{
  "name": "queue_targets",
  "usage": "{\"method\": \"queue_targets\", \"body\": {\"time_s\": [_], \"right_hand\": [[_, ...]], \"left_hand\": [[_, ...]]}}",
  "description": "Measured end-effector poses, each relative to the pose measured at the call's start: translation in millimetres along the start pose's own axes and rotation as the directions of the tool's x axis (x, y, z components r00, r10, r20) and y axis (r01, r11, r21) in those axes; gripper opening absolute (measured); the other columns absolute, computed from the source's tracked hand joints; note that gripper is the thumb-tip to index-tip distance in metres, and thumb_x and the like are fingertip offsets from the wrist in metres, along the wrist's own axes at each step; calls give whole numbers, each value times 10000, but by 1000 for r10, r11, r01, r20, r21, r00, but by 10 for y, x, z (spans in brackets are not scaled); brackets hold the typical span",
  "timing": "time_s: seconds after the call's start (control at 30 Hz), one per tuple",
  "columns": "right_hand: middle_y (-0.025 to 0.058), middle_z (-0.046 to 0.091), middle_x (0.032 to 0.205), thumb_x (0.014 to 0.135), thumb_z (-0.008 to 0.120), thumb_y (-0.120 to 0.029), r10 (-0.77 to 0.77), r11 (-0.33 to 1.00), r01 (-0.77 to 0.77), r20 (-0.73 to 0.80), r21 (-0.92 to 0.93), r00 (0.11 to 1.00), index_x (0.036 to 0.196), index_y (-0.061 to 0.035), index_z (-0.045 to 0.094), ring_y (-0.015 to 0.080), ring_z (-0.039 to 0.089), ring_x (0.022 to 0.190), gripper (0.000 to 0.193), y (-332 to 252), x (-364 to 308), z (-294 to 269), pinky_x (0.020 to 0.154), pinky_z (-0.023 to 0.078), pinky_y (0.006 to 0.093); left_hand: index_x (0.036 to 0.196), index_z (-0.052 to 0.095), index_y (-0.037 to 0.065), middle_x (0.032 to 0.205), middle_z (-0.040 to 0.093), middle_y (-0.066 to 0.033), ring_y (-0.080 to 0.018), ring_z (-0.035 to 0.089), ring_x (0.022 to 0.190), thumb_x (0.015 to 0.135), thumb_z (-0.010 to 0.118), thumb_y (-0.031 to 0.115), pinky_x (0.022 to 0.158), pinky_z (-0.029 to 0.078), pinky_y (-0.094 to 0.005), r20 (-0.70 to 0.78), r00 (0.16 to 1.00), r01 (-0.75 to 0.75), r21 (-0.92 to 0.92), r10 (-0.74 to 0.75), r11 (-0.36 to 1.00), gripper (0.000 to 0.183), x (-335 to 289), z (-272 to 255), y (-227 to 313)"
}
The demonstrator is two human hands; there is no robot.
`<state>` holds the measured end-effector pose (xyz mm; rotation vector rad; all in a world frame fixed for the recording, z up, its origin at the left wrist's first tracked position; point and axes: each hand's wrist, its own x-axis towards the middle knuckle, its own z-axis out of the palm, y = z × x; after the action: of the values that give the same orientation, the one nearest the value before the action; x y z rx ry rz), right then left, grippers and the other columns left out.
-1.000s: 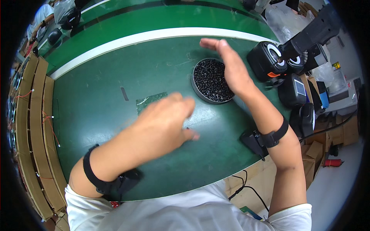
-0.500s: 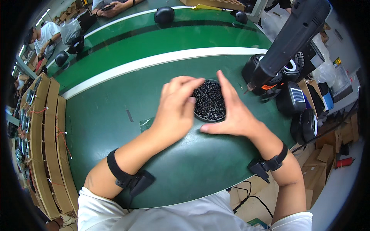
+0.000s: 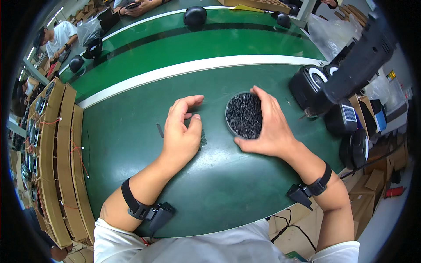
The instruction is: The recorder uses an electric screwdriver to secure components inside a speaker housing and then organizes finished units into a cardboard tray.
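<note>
A round, shallow dish full of small black screws sits on the green worktop, right of centre. Around its right side curls my right hand, fingers at the far rim and thumb at the near rim, gripping it. My left hand hovers to the left of the dish, apart from it. Its fingers are bent, with a gap between them and the thumb, and nothing shows in it. Both forearms wear black straps with small black devices.
A dark, long-bodied tool hangs at the right, above black rounded housings with white rings. Cardboard trays with red wires line the left edge. Beyond a white rail lies a green belt carrying black round housings. Other people sit beyond.
My left hand has pulled away leftward from the dish. My right hand has closed on the dish's right side. The whole view has shifted a little.
</note>
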<state>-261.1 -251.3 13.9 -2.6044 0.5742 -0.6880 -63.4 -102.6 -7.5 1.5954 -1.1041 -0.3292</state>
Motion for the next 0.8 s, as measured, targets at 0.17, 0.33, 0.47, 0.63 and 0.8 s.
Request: {"method": "queue_targets", "body": {"time_s": [0.17,0.33,0.47,0.63,0.8], "right_hand": [[298,472,1369,574,878,-348,34,999,-34,-28,-25,999,1437,113,317,451,450,1304,1127,15,85,30,1126,376,477],[295,463,1376,582,877,-342,27,999,-28,-33,-45,999,1451,84,307,447,452,1300,1123,73,14,2,1125,373,489],[304,462,1376,583,871,-342,-49,999,49,25,24,998,1449,74,316,451,450,1305,1109,12,61,74,1125,370,493],[299,471,1368,575,874,-338,-78,997,78,37,13,996,1439,70,336,456,458,1297,1096,-10,64,25,1122,376,491],[297,471,1375,570,876,-337,-46,997,45,-21,-56,999,1434,75,348,455,456,1301,1093,21,87,60,1120,381,490]], "left_hand": [[1275,609,25,1269,644,-81,-176,596,1196,899,540,-38,976,455,-309,-6,999,-31,70,31,997,388,-18,45,13],[1285,602,36,1263,652,-79,-172,593,1207,907,524,-47,987,444,-311,-25,1000,-2,50,4,999,395,14,31,35],[1305,587,29,1264,646,-89,-169,590,1206,920,502,-43,991,438,-303,-26,1000,9,37,-8,999,401,2,25,16],[1320,567,0,1277,629,-104,-162,572,1214,940,463,-44,1002,424,-289,-12,999,39,-38,-39,999,396,19,22,4],[1336,539,-25,1306,591,-114,-169,539,1244,959,421,-41,1044,400,-291,5,996,86,-202,-87,976,396,58,35,-6]]}}
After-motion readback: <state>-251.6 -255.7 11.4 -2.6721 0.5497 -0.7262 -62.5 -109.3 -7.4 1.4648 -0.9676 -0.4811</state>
